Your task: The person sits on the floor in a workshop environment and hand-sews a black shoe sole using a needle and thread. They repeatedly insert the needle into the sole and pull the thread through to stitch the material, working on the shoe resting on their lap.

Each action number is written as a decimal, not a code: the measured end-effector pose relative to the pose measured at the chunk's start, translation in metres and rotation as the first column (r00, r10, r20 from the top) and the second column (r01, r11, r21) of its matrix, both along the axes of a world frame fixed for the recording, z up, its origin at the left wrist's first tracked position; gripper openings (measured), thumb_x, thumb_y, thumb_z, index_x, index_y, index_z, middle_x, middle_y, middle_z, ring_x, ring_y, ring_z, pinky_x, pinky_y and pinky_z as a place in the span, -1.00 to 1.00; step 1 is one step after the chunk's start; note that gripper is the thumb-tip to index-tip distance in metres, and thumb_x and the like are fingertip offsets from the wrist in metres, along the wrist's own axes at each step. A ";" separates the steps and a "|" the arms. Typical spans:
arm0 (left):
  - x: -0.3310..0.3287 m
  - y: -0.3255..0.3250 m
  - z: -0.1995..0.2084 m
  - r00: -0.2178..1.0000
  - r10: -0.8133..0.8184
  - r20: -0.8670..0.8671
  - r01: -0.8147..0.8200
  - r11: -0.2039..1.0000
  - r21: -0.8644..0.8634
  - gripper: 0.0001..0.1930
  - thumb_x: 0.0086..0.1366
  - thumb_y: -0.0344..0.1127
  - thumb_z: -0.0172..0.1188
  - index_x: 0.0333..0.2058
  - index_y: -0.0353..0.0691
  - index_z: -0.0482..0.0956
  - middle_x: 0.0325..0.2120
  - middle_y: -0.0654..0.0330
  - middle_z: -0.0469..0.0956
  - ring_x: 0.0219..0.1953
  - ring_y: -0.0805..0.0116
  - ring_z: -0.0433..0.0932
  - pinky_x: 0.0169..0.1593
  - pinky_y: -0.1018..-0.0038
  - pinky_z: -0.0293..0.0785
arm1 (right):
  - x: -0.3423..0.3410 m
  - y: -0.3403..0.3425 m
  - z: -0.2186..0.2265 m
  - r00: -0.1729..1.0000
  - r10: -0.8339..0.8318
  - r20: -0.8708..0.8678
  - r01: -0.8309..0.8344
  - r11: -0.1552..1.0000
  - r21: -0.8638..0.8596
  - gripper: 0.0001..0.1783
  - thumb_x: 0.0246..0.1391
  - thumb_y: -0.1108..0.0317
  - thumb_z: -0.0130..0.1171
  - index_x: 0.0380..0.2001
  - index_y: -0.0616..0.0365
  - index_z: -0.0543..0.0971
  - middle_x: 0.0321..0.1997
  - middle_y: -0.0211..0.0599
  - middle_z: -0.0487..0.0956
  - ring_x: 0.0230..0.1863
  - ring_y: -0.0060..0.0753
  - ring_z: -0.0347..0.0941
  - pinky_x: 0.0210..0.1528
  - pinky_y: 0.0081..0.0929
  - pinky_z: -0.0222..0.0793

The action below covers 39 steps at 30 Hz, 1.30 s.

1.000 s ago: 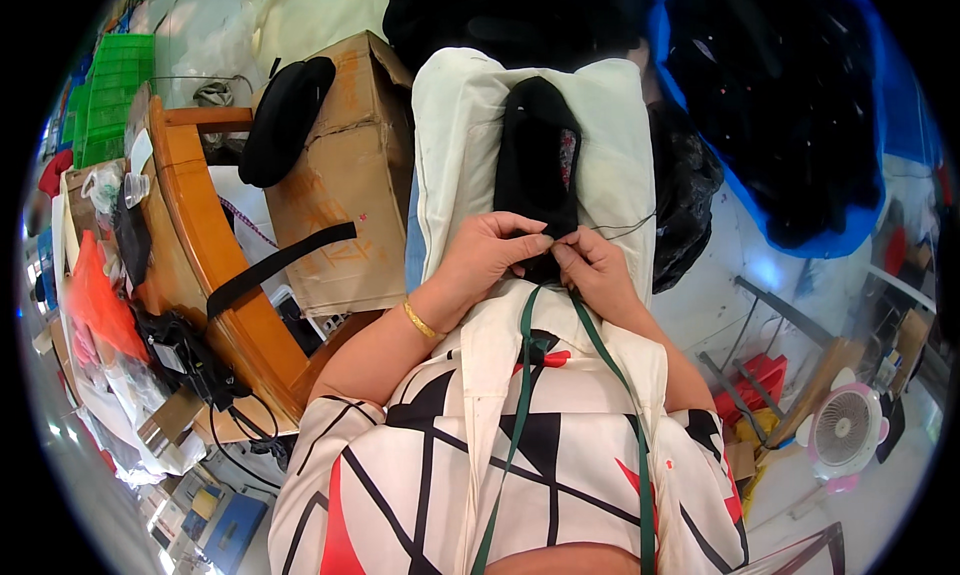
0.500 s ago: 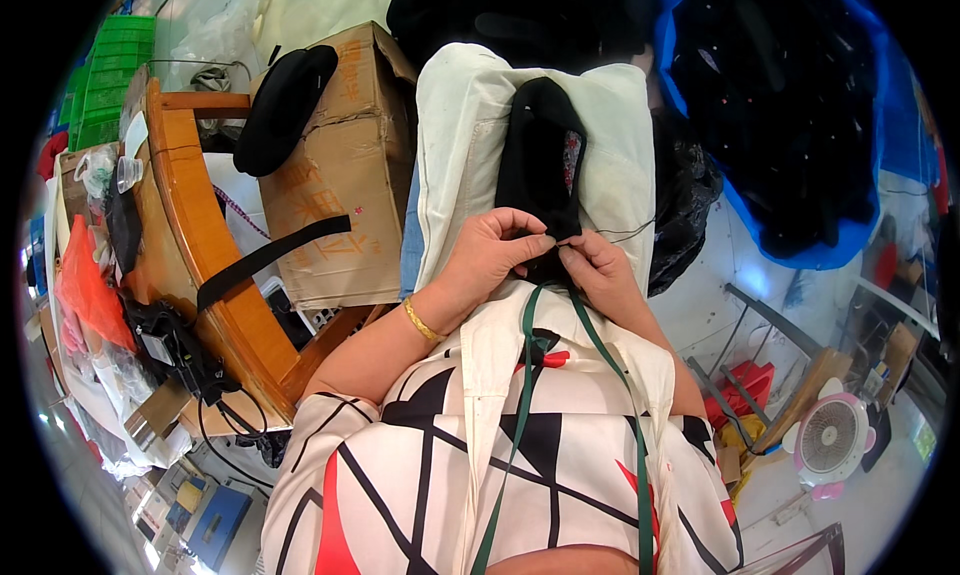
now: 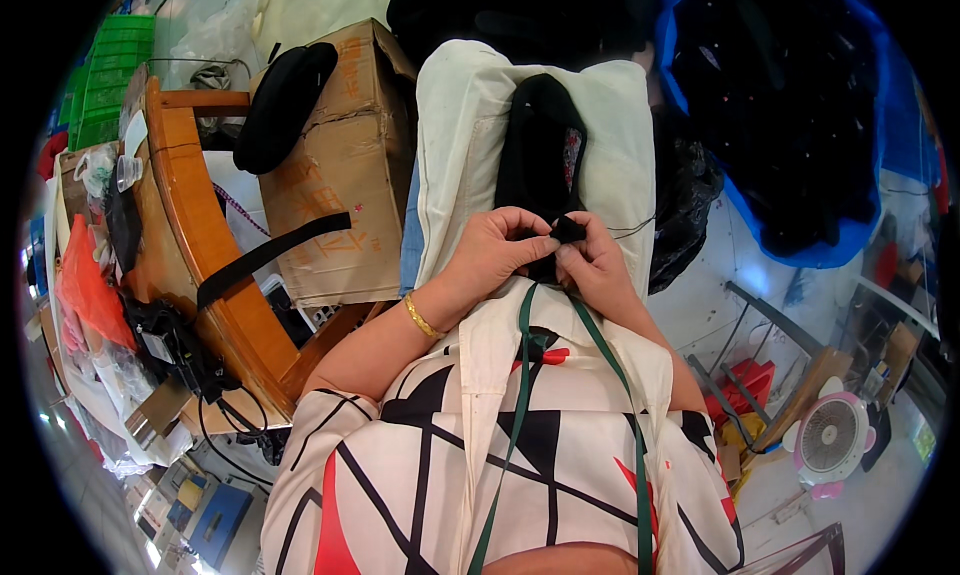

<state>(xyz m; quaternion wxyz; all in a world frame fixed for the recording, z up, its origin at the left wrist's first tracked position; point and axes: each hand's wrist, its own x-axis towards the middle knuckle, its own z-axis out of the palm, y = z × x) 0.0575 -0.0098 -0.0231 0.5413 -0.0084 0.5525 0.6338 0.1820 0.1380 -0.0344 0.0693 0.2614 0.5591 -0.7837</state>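
Note:
A black cloth shoe [image 3: 540, 103] with a patterned lining showing at its opening lies on the pale cloth [image 3: 455, 125] over my lap. My left hand [image 3: 502, 247] is closed, thumb and fingertips pinching the black fabric at the near end of the shoe. Right beside it, my right hand [image 3: 597, 260] is closed on a small bunched black bit of the same end. From the right hand a thin dark thread [image 3: 635, 230] trails off to the right. Whether a needle is between the fingertips cannot be made out.
At left stand a cardboard box [image 3: 335, 175] and a wooden chair [image 3: 190, 195], with another black shoe [image 3: 285, 110] resting between them. A blue-rimmed container [image 3: 868, 175] full of black items is at the far right. A small fan [image 3: 832, 437] sits lower right.
The near end of the shoe is now bunched up into a small black fold between my fingertips. My right fingers have risen slightly; the left hand has hardly moved.

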 end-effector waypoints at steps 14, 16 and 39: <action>0.003 -0.002 0.001 1.000 0.031 0.004 -0.031 0.999 -0.025 -0.83 0.22 -0.48 0.36 -0.21 -0.28 0.62 -0.35 0.29 0.61 -0.40 0.64 0.49 -0.36 0.68 0.42 | 0.010 0.007 -0.009 0.995 0.080 -0.051 -0.078 0.996 0.044 -0.75 0.23 0.53 0.05 -0.02 0.23 0.45 -0.19 -0.52 0.51 -0.18 -0.74 0.39 -0.08 -0.69 0.31; 0.004 -0.002 0.001 0.999 0.043 0.018 -0.042 0.999 -0.008 -0.83 0.22 -0.47 0.36 -0.21 -0.27 0.62 -0.36 0.29 0.61 -0.41 0.64 0.49 -0.37 0.68 0.42 | 0.012 0.010 -0.006 0.994 0.090 -0.069 -0.090 0.996 0.003 -0.74 0.23 0.53 0.04 -0.01 0.24 0.48 -0.15 -0.52 0.53 -0.12 -0.73 0.39 -0.01 -0.68 0.30; 0.001 -0.003 -0.002 1.000 0.008 -0.005 -0.008 0.999 -0.044 -0.86 0.21 -0.47 0.37 -0.24 -0.27 0.64 -0.39 0.31 0.61 -0.46 0.65 0.48 -0.42 0.70 0.43 | 0.011 0.006 -0.001 0.999 -0.011 0.038 0.018 0.981 -0.194 -0.79 0.27 0.50 0.04 -0.05 0.14 0.54 -0.61 -0.65 0.37 -0.65 -0.80 0.22 -0.58 -0.74 0.12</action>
